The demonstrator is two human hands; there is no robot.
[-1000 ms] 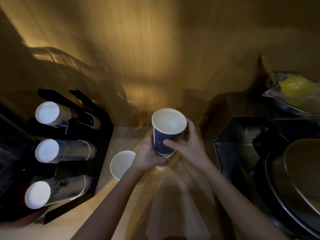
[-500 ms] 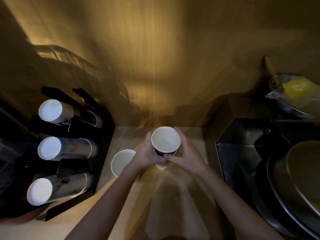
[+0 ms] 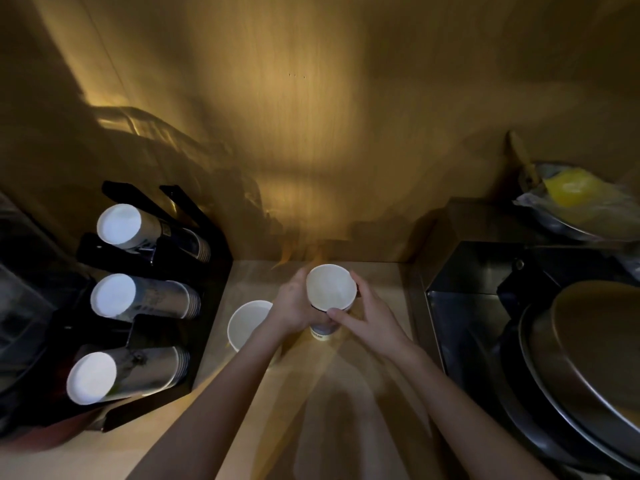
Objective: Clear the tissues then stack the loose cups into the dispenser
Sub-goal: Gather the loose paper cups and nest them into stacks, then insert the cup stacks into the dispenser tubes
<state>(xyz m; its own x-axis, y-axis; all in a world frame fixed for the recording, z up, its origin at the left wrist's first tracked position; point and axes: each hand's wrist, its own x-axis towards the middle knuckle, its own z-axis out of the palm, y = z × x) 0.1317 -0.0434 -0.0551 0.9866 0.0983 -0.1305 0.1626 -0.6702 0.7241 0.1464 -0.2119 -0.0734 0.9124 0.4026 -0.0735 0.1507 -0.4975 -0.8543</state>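
Note:
A blue paper cup (image 3: 330,288) with a white inside stands nested on another cup whose pale base (image 3: 321,335) shows below it, at the back of the wooden counter. My left hand (image 3: 294,306) wraps the stack from the left and my right hand (image 3: 367,315) grips it from the right. A second loose cup (image 3: 246,322) stands upright just left of my left wrist. The black cup dispenser (image 3: 214,296) at the left holds three sideways stacks of cups (image 3: 119,226), their white bottoms facing me. No tissues are in sight.
A dark metal box (image 3: 464,306) borders the counter (image 3: 377,282) on the right, with large round metal pans (image 3: 588,368) beside it. A bowl with a yellow item in plastic (image 3: 571,192) sits at the far right. A wooden wall closes the back.
The blue cup came down from a raised position and now sits nested on the lower cup. Both hands sank with it toward the counter.

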